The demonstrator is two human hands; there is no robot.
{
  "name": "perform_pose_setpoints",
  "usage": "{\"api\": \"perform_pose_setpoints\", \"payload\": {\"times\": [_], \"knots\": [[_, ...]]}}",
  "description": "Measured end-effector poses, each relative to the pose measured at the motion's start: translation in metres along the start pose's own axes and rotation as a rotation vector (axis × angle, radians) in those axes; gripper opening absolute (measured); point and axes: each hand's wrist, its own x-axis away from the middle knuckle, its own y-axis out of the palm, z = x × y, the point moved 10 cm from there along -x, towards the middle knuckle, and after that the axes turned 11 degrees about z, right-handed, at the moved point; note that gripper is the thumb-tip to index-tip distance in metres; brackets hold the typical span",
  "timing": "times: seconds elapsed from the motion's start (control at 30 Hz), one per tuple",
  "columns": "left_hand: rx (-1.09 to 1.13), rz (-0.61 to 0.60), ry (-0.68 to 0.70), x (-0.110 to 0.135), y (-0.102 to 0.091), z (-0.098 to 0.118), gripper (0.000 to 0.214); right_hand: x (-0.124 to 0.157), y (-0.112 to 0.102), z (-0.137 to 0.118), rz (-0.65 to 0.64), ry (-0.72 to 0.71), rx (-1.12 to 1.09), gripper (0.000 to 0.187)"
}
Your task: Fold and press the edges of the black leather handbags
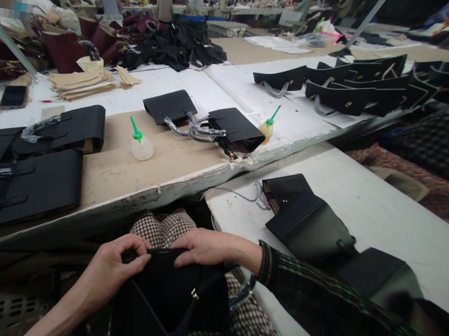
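A black leather handbag [167, 302] rests on my lap below the table edge. My left hand [116, 264] pinches its top rim from the left, fingers curled closed on the leather. My right hand [205, 248] grips the same rim from the right, fingers folded over it, in a dark plaid sleeve. A small metal clasp [194, 295] shows on the bag's front. Checked trousers lie under the bag.
Two glue bottles with green nozzles [140, 142] [268, 126] stand on the worktable [142, 171]. Black bags with plastic-wrapped handles [214, 126] lie there; more black bags [305, 222] sit on the white table at right. Several people work in the background.
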Motion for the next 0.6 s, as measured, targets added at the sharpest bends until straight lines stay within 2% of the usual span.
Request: {"api": "perform_pose_setpoints", "payload": {"times": [0.3, 0.53, 0.6], "knots": [[-0.010, 0.067, -0.038, 0.002, -0.004, -0.011, 0.014, 0.004, 0.002, 0.000, -0.001, -0.028, -0.101, 0.026], [0.063, 0.078, -0.010, 0.004, 0.000, 0.001, 0.015, -0.020, 0.011, -0.029, 0.031, -0.204, 0.146, 0.028], [0.113, 0.065, -0.037, 0.004, -0.003, 0.000, 0.017, -0.026, 0.013, -0.038, 0.010, -0.239, 0.137, 0.027]]}}
